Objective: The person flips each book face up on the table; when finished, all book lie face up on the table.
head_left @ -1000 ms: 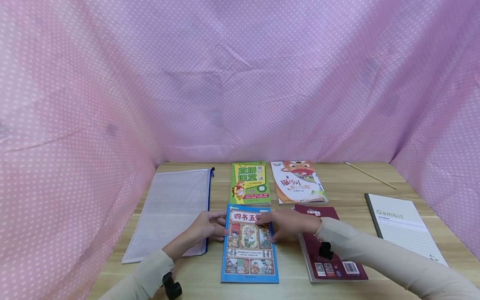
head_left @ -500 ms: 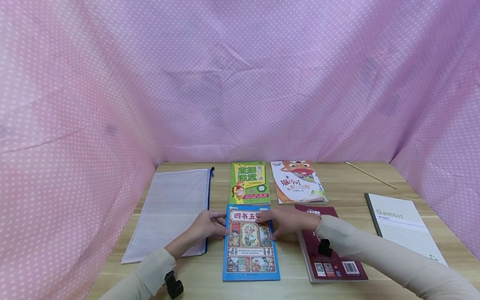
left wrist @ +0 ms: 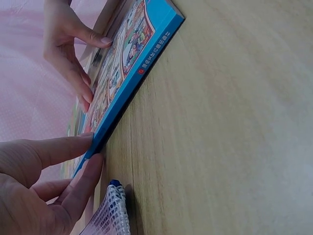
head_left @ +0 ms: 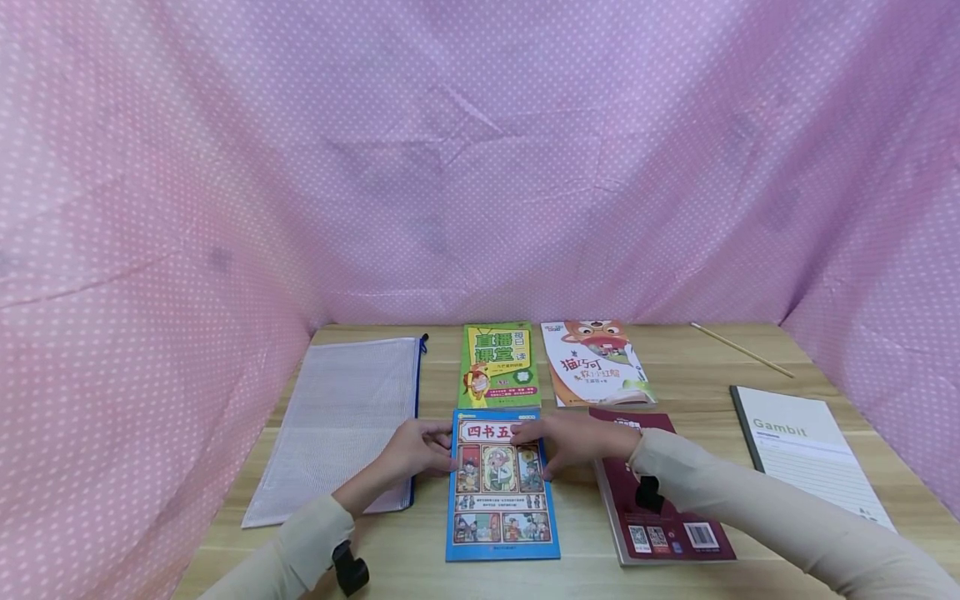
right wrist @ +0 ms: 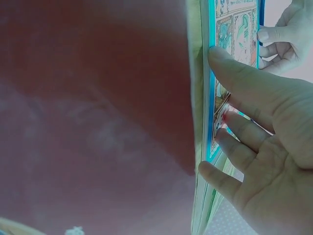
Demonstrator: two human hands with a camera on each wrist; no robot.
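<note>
A blue comic-style book (head_left: pixel 501 500) lies face up on the table in the middle of the head view. My left hand (head_left: pixel 411 448) touches its left edge with thumb and fingertips; in the left wrist view the fingers (left wrist: pixel 80 183) lie against the blue spine. From the other side my right hand (head_left: pixel 573 442) reaches over, its thumb (right wrist: pixel 234 68) at the book's right edge and its fingertips over the upper cover. Both hands have fairly straight fingers. The book's top edge meets the near edge of a green book (head_left: pixel 498 375).
Left of the blue book lies a white mesh zip pouch (head_left: pixel 345 425). A white picture book (head_left: pixel 592 375) is at the back. To the right are a maroon book (head_left: pixel 660 508), partly under my right forearm, a notepad (head_left: pixel 802 454) and a thin stick (head_left: pixel 742 350).
The blue book has shifted a little away from me and slightly right, its lower edge now straighter. Both hands stay at its sides. The other things have not moved.
</note>
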